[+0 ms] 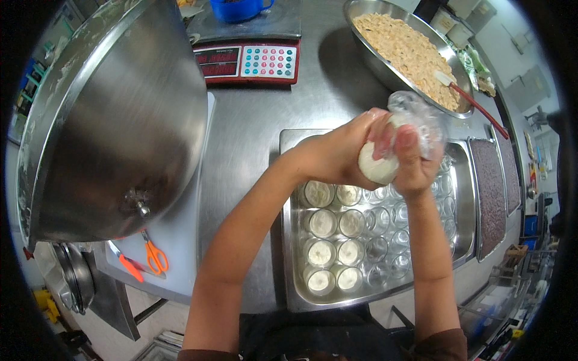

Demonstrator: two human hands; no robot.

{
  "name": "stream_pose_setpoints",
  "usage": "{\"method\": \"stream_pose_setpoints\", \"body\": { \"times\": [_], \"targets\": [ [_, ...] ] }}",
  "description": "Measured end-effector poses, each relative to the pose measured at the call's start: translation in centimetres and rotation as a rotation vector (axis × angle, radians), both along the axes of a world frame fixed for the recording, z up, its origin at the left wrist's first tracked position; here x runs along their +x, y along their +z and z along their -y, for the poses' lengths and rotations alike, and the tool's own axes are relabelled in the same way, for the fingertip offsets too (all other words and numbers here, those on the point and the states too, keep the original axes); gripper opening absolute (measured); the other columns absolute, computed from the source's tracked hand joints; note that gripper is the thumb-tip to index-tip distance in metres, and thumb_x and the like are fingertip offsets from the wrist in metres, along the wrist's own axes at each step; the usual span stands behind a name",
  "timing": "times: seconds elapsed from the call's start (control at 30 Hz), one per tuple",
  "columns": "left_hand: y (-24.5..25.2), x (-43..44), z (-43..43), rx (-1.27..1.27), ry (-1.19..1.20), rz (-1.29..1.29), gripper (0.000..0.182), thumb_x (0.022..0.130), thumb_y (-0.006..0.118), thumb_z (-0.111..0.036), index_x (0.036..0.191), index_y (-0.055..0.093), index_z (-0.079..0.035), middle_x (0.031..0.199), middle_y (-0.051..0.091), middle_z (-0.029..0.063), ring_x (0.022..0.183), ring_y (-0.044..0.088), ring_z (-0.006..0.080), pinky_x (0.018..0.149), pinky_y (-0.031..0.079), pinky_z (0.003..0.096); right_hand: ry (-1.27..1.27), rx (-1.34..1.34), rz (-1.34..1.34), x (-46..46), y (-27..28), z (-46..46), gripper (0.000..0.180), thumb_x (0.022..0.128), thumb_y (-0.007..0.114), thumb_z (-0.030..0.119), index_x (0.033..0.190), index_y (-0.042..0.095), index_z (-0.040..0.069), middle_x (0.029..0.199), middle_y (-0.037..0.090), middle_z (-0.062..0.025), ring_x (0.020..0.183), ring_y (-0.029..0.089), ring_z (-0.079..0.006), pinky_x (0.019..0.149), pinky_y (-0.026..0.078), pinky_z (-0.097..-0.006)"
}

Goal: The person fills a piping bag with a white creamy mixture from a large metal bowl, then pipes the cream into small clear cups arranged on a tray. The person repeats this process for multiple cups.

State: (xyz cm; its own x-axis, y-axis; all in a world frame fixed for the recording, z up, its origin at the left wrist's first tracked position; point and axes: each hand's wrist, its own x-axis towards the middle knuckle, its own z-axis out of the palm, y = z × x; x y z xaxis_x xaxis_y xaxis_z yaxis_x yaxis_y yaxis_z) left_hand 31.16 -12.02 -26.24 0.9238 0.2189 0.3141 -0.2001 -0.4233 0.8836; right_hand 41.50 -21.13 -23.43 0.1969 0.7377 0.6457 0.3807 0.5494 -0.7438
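Both of my hands grip a clear plastic piping bag (378,166) swollen with pale cream. My left hand (350,146) wraps the bag from the left, while my right hand (414,169) closes on it from the right, thumb on top. Loose, twisted plastic sticks out above the right hand. Below lies a deep stainless steel pan (286,234) holding rows of small glass cups. The two left columns of cups, such as this cream-filled cup (322,223), contain pale cream. Farther right, the glass cups (377,219) look clear inside. My hands and right forearm hide some cups.
A large steel mixing bowl (140,104) stands at left beside a white cutting board (180,261) with orange-handled scissors (156,258) and a knife (131,269). Behind are a digital scale (268,62) and a bowl of chunky mixture (402,45) with a spatula (478,107). Brown sheet cake (487,198) lies right.
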Motion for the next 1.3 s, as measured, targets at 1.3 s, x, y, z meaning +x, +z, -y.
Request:
{"method": "stream_pose_setpoints", "body": {
  "times": [1.3],
  "targets": [
    [4.0, -2.0, 1.4, 0.038, 0.137, 0.217, 0.092, 0.050, 0.082, -0.021, 0.123, 0.027, -0.007, 0.117, 0.039, 0.0081, 0.114, 0.036, 0.0198, 0.096, 0.031, 0.0348, 0.079, 0.306, -0.217, 1.2, 4.1, 1.8, 0.029, 0.089, 0.042, 0.023, 0.076, 0.051, -0.001, 0.062, 0.051, -0.0080, 0.052, 0.048, -0.0136, 0.051, 0.040, -0.0254]
  ]
}}
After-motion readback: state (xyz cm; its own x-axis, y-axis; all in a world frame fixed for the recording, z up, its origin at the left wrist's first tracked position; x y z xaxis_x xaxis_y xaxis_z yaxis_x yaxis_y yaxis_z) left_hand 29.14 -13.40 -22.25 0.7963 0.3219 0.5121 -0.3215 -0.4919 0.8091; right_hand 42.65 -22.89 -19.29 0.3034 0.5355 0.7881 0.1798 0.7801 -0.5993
